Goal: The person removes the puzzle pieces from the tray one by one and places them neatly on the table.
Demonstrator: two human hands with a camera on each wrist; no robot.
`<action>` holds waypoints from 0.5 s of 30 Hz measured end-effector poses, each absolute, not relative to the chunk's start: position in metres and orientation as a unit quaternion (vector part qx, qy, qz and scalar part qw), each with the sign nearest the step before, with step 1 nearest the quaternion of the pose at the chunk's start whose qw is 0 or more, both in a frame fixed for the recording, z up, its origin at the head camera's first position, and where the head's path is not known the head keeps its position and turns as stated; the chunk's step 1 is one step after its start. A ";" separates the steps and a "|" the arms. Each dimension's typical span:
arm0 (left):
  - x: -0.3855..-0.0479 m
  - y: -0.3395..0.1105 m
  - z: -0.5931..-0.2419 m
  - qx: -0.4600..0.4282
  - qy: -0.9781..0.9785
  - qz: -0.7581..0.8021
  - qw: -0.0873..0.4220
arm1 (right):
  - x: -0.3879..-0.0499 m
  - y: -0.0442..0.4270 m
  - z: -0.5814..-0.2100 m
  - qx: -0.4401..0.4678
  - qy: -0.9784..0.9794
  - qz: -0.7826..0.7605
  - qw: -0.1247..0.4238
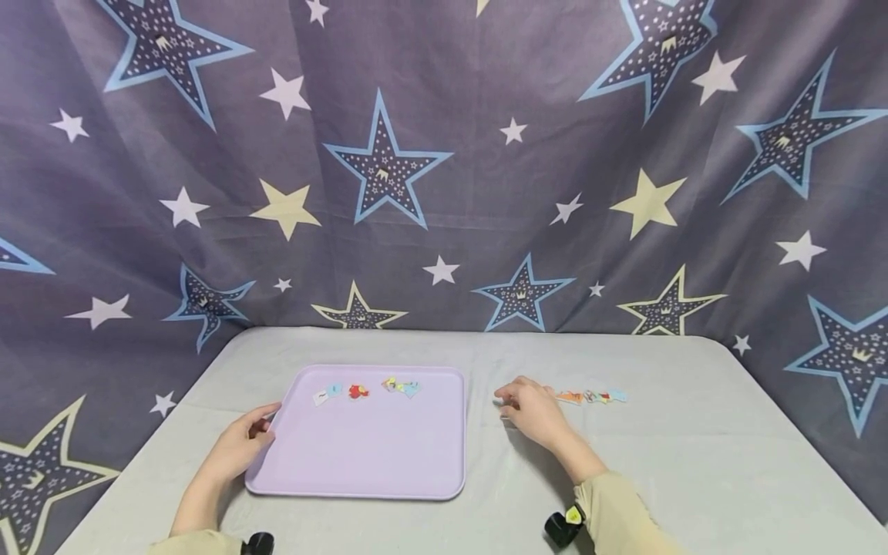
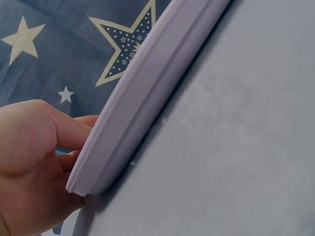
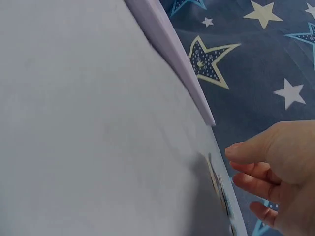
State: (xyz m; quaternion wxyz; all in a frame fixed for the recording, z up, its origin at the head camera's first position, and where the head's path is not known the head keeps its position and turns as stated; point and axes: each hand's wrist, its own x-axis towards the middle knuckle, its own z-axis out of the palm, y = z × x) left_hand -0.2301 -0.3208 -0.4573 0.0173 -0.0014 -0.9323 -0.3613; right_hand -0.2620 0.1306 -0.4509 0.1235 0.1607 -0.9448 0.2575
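Note:
A lilac tray [image 1: 368, 455] lies on the table, and my left hand [image 1: 232, 447] grips its left rim; the left wrist view shows thumb and fingers around that edge [image 2: 133, 98]. Inside the tray, near its far side, are a white and light-blue cutout [image 1: 327, 394], a red one [image 1: 358, 391] and a yellow and blue one [image 1: 401, 386]. My right hand [image 1: 534, 412] hovers right of the tray with fingers loosely bent and nothing visible between them. Beside it lie an orange cutout [image 1: 570, 397] and a row of multicoloured cutouts [image 1: 605, 396], partly hidden by the hand.
The table [image 1: 680, 447] has a pale grey cover and rounded far corners. Behind it hangs a dark curtain [image 1: 479, 193] printed with stars. Black wrist cameras sit at both cuffs.

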 end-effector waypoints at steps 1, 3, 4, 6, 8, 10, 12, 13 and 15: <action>-0.230 -0.321 -0.458 -0.002 -0.931 -0.363 0.017 | -0.263 0.127 -0.451 0.162 -0.944 0.261 0.122; -0.230 -0.321 -0.458 0.000 -0.930 -0.367 0.016 | -0.266 0.119 -0.450 0.168 -0.942 0.266 0.121; -0.230 -0.321 -0.458 0.002 -0.930 -0.367 0.015 | -0.267 0.115 -0.450 0.171 -0.940 0.270 0.120; -0.229 -0.320 -0.458 0.005 -0.930 -0.368 0.015 | -0.269 0.107 -0.449 0.178 -0.938 0.273 0.120; -0.229 -0.320 -0.457 0.006 -0.930 -0.368 0.014 | -0.271 0.099 -0.448 0.185 -0.936 0.275 0.121; -0.228 -0.320 -0.456 0.007 -0.929 -0.369 0.012 | -0.274 0.091 -0.447 0.191 -0.934 0.276 0.120; -0.228 -0.320 -0.456 0.008 -0.929 -0.371 0.011 | -0.277 0.083 -0.446 0.198 -0.932 0.279 0.117; -0.228 -0.320 -0.455 0.008 -0.929 -0.370 0.012 | -0.278 0.079 -0.445 0.201 -0.930 0.283 0.117; -0.228 -0.319 -0.455 0.008 -0.929 -0.371 0.015 | -0.280 0.071 -0.445 0.207 -0.928 0.289 0.115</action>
